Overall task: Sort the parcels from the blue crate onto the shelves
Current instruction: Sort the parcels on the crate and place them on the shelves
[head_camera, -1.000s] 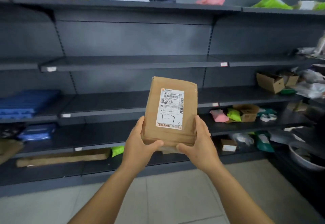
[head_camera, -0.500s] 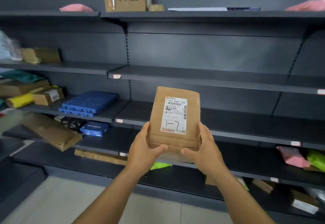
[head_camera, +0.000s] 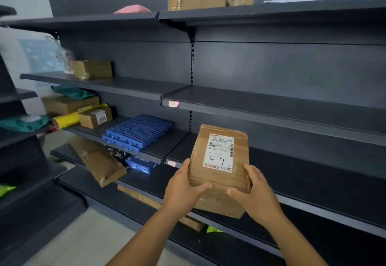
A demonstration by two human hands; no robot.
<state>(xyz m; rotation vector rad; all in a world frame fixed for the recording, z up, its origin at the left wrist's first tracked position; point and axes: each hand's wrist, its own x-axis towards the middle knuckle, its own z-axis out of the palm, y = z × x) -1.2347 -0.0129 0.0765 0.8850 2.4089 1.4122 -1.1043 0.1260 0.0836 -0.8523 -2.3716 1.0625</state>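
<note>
Shelves have drawn nearer; both my left hand and right hand grip the parcel, placement pending.

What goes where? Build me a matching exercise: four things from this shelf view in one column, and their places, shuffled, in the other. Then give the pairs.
Things
1. brown parcel with the white label
2. blue plastic grid
3. pink packet
4. small blue box

Places
A. on the top shelf, left bay
B. held between the left hand and the right hand
C. on the shelf just below the blue grid
D. flat on the third shelf down, right of a small labelled carton

Pairs: 1-B, 2-D, 3-A, 4-C
</note>
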